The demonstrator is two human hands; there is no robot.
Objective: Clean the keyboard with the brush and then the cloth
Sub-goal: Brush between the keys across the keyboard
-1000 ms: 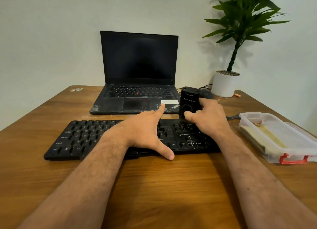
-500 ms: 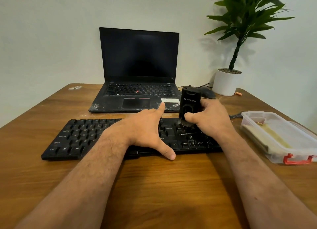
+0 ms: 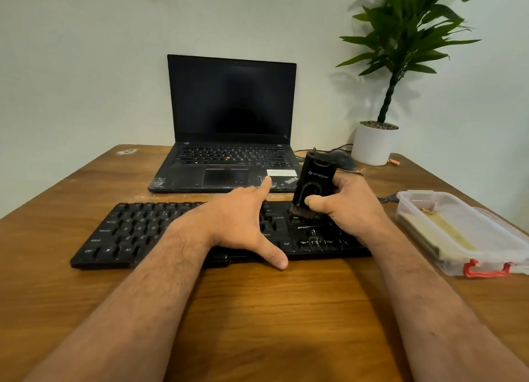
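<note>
The right hand point(image 3: 352, 207) is gripping a chunky black cleaning brush point(image 3: 313, 182), thumb across its front and fingers curled round the back, holding it upright so the short dark bristles are pressing down among the keys. The left hand point(image 3: 243, 224) is lying flat and spread wide over the middle of the keyboard point(image 3: 128, 232), thumb reaching over the front edge and forefinger pointing away, probably to be pinning the board so brushing is not sliding it about.

The keyboard is sitting across the near part of the wooden worktop point(image 3: 272, 310), and the brush is working its right-hand section, near the arrow keys. It is a flat, full-width slab of matte black plastic with low, closely set keys. The brush body is smooth, boxy plastic with a pale logo.

Beyond, an open black laptop point(image 3: 232, 129) is showing a dark screen and a scuffed, dusty palm rest. To the right, a clear plastic box point(image 3: 463, 232) with a red clasp is holding folded pale material, possibly the cloth. A white pot with a leafy green plant point(image 3: 400, 52) is standing in the far corner.
</note>
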